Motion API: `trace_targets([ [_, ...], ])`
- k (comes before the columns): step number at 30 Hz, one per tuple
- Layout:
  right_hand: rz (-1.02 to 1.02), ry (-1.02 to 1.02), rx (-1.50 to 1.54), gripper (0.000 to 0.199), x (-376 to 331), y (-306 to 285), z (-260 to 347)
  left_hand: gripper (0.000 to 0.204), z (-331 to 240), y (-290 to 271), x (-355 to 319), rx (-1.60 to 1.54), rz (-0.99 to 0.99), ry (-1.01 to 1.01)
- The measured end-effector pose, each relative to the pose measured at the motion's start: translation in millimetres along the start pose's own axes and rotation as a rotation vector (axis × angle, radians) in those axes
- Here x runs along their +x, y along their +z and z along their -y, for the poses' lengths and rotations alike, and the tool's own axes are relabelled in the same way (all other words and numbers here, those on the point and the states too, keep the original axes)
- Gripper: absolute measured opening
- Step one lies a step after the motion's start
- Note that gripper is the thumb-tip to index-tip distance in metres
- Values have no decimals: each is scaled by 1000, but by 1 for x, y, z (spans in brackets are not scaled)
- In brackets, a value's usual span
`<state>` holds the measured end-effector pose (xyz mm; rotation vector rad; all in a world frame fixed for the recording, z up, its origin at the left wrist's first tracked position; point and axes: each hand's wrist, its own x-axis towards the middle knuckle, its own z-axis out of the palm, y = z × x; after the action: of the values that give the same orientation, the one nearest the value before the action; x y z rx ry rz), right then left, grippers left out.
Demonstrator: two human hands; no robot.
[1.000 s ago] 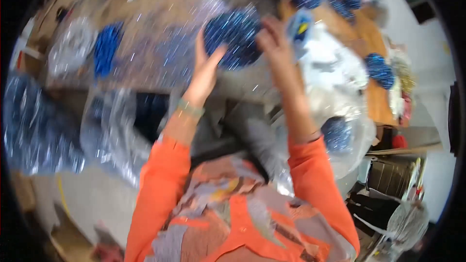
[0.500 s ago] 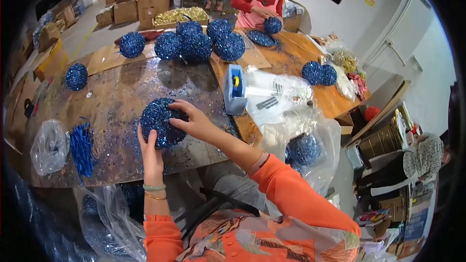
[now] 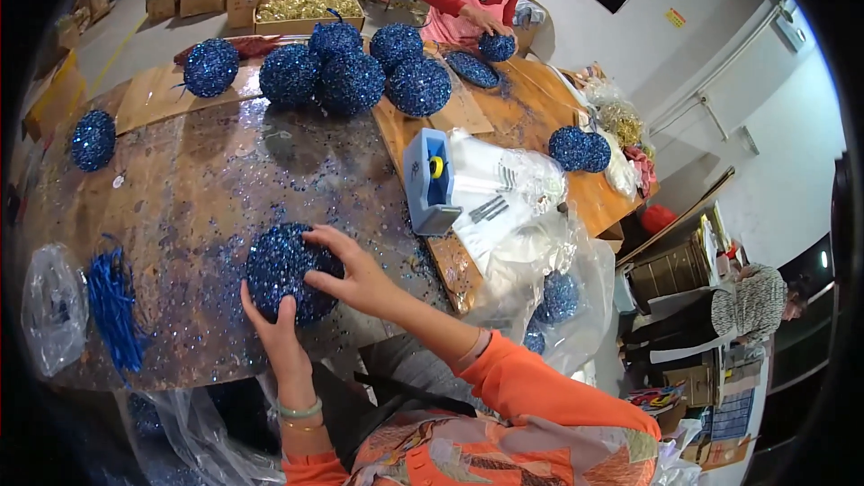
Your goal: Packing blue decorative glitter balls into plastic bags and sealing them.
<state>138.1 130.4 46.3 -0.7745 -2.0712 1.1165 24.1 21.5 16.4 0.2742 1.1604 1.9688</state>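
A dark blue glitter ball (image 3: 286, 270) is held between my two hands just above the near part of the worn wooden table (image 3: 189, 216). My left hand (image 3: 275, 331) cups its lower left side, thumb in front. From the right, my right hand (image 3: 358, 281) grips its upper right side, with thumb and forefinger spread over the surface. The ball's underside is hidden. Left of my hands lies a bundle of shiny blue strings (image 3: 114, 306), and beside that a crumpled clear plastic bag (image 3: 54, 310). Blue glitter is scattered around the ball.
Several finished-looking glitter balls (image 3: 351, 84) stand along the far side. A blue tape dispenser (image 3: 430, 182) sits by clear plastic bags (image 3: 508, 180) to the right. Across the table a person in a pink apron (image 3: 463, 13) handles another ball. A second person (image 3: 742, 306) stands far right.
My view has shifted, so the table and its things appear moved left and partly lower. Both hands still hold the ball, with little change of grip.
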Motion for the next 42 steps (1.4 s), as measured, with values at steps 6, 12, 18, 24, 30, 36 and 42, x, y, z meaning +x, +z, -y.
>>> trace_targets([
  [6, 8, 16, -28, 56, 2, 9, 1, 74, -7, -7, 2, 59, -18, -17],
  [12, -85, -18, 3, 66, 5, -5, -7, 73, -11, 18, 8, 131, 19, -56],
  [18, -16, 63, 109, 59, 11, 1, 7, 92, 7, -2, 16, 218, -17, 99],
  [24, -21, 14, 171, 58, -17, -5, 0, 92, 6, -3, -4, 116, 129, 135],
  [30, -115, -224, 144, 54, -28, -10, 2, 90, -6, -12, -6, 169, 248, 173],
  [36, -54, -514, -159, 52, -25, -12, 21, 102, -20, -22, 4, 136, 328, 30],
  [42, -28, -495, 63, 77, -26, -8, 15, 95, -13, -19, 1, -21, 276, -51],
])
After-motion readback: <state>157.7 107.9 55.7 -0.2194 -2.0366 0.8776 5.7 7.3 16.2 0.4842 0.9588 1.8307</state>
